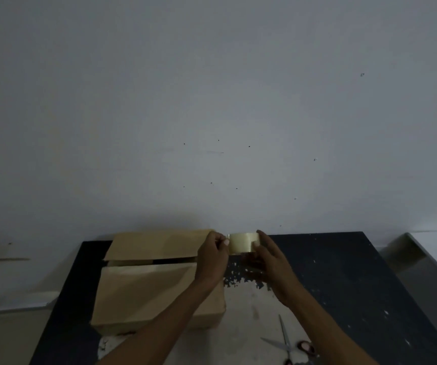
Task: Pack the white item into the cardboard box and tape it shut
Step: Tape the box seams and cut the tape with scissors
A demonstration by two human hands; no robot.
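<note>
- Now, both hands are up over the bench [357, 272] with the tape [242, 242] held between them, just past the box's right end.
- Right hand [270, 256] cradles the roll, fingers curled round its right side: a firm grip, clamped on the tape.
- Left hand [213, 255] pinches at the roll's left edge, thumb and finger together, seemingly on the free end, though the end itself is too small to make out.
- Key relation: the box [146, 285] lies left of and below that grip, and its long axis runs left to right, as does the seam.
- Left hand is the nearer one to the box, so I'd expect the strip to be drawn leftward along the seam.
- Box looks plain brown, flaps [157, 245] folded down but not flush; a dark slit shows between them.
- White item: not visible, presumably inside the box.
- Scissors [283, 338] lie on the bench near the right forearm, well apart from the tape.
</note>
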